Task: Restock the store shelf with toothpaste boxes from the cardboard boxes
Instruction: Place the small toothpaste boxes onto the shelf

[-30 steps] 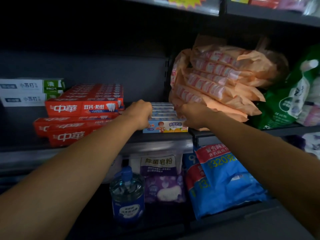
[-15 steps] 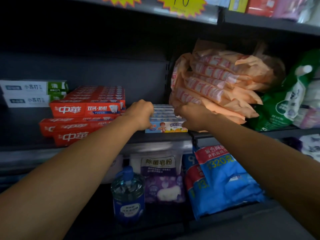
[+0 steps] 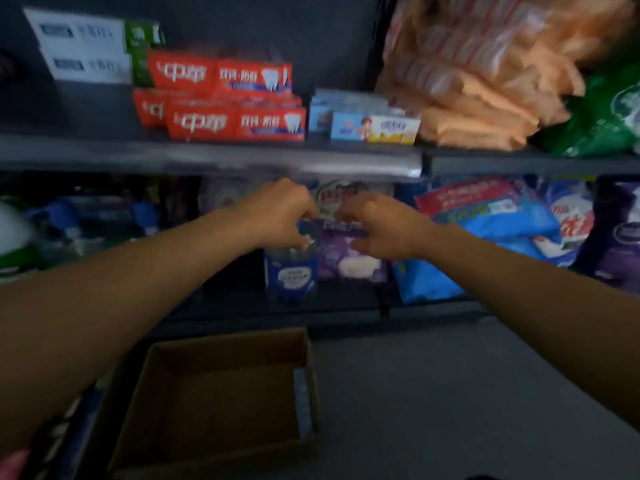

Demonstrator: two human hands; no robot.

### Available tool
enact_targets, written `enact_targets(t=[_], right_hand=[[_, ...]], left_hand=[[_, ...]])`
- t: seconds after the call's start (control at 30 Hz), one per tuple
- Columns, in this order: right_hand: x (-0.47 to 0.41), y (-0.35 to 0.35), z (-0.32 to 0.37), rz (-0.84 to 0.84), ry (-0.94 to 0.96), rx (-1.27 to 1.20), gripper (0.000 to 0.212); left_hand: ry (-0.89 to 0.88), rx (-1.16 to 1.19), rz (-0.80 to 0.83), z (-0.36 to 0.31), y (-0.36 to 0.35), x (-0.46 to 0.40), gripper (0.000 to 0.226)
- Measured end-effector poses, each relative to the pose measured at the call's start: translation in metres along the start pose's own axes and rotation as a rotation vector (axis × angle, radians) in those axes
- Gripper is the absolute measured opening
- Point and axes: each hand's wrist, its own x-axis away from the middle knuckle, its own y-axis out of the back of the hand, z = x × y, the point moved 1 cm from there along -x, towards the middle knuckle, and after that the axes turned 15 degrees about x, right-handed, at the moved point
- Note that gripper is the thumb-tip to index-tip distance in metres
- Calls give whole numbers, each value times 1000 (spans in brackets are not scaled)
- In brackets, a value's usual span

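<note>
The frame is blurred by motion. A stack of small blue and yellow toothpaste boxes (image 3: 370, 124) sits on the shelf (image 3: 207, 155), right of the red toothpaste boxes (image 3: 228, 98) and the white and green boxes (image 3: 90, 50). My left hand (image 3: 280, 213) and my right hand (image 3: 377, 226) hang side by side below the shelf edge, fingers loosely curled, holding nothing. On the floor below them stands an open cardboard box (image 3: 221, 400); one blue toothpaste box (image 3: 303, 396) leans on edge along its right inner wall.
Orange packets (image 3: 478, 74) and a green bag (image 3: 602, 116) fill the shelf to the right. The lower shelf holds a blue bottle (image 3: 291, 271), a purple pouch (image 3: 349, 258) and blue bags (image 3: 485, 220). Grey floor (image 3: 450, 393) lies right of the carton.
Both hands let go of the blue and yellow boxes and dropped below the shelf edge. The view has tilted down, bringing the cardboard box and floor into sight.
</note>
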Motion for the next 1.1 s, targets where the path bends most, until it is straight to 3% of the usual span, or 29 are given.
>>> enact_targets(t=[0.23,0.43,0.63,0.77,0.93,1.1], right_hand=[[29,-107,70,210,174,-83,45],[21,-155,105,285,318,-76,28],[8,-184,118,308,346,-114,27],[6,-196,114,298,316,-126,30],[12,-204,103,309,223,-159,33],[23,-209,96,317,151,-179,37]], left_hand=[[15,99,338,32,-136,52,28],[66,190,425,54,-205,75,26],[76,251,527,86,-259,87,38],[-74,162,608,100,-298,74,53],[-234,148,653,98,-334,48,48],[-280,79,675,108,-360,50,42]])
